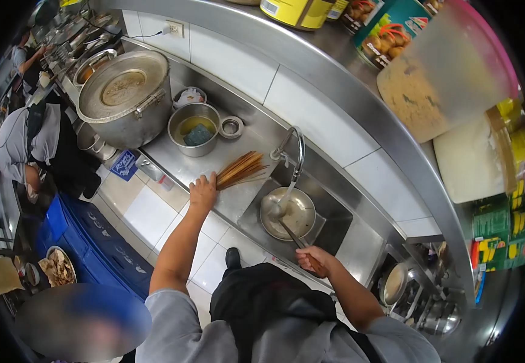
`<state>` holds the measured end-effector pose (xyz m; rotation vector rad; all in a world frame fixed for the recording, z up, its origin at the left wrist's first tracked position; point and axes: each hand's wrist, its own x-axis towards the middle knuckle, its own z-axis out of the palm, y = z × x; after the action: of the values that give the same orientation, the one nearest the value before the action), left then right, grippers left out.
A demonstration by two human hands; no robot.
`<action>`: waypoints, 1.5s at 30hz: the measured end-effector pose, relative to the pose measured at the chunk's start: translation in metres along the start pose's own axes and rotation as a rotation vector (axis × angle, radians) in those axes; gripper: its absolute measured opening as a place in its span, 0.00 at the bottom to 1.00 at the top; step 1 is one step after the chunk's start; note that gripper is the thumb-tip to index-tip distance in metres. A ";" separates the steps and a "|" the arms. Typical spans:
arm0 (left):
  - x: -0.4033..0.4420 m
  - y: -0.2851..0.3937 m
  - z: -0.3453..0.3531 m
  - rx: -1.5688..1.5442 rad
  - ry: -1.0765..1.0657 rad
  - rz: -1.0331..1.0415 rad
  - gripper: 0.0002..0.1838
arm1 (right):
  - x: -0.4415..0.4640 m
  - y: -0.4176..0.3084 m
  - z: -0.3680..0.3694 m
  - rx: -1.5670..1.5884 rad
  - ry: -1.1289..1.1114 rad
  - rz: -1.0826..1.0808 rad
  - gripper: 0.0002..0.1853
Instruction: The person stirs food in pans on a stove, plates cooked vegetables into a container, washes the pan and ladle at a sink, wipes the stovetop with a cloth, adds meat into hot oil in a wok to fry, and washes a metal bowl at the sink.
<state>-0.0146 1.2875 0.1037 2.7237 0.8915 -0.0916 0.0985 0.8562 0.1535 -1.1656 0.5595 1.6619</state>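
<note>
My left hand (203, 193) is closed around one end of a brown bundle of thin sticks, a bamboo wok brush (241, 170), over the steel counter's front edge. My right hand (317, 261) grips the handle of a ladle (292, 235). The ladle's bowl is in a round metal pan (301, 219) inside the sink (338, 222). Water runs from the curved tap (300, 158) onto the ladle and into the pan. Left of the brush stands a metal pot (194, 145) holding yellowish liquid and a green scouring pad (198, 135).
A large lidded stockpot (153, 115) stands on the counter at the left, near a small round metal strainer (231, 127). Overhead, a steel shelf (335, 63) carries cans and plastic tubs. Blue bins (93, 242) stand on the floor; a co-worker (44, 142) bends nearby.
</note>
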 end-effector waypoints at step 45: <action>-0.117 0.151 0.006 -0.299 0.034 0.081 0.27 | -0.103 0.065 -0.141 -1.329 1.016 -1.002 0.20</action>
<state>-0.0202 1.1023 0.1505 2.4842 0.7364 0.0972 0.1057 0.6706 0.1741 -2.6377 -0.6944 0.2718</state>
